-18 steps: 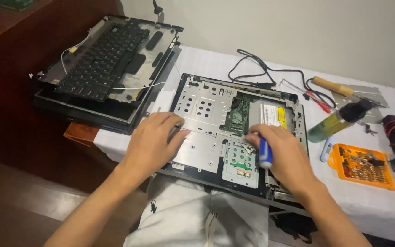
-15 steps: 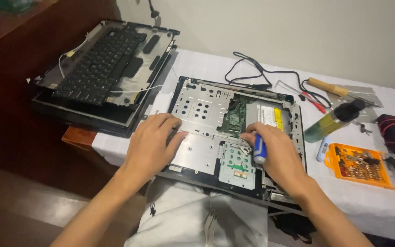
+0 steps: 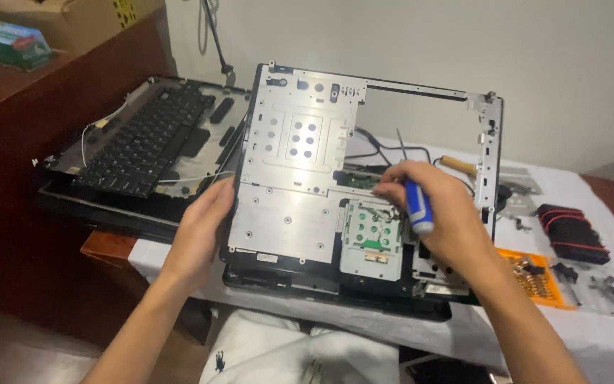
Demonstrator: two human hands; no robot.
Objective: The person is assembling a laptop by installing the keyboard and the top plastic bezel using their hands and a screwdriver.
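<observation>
Frame (image 3: pixel 300 178) now tilted up, left hand (image 3: pixel 204 220) gripping edge, right hand (image 3: pixel 428 213) w/ screwdriver (image 3: pixel 417 206)

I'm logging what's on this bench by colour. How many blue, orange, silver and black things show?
Blue: 1, screwdriver handle in the right hand
Orange: 1, bit tray
Silver: 1, metal frame tilted up, left hand on its edge
Black: 2, keyboard panel, pouch
Total: 5
</observation>
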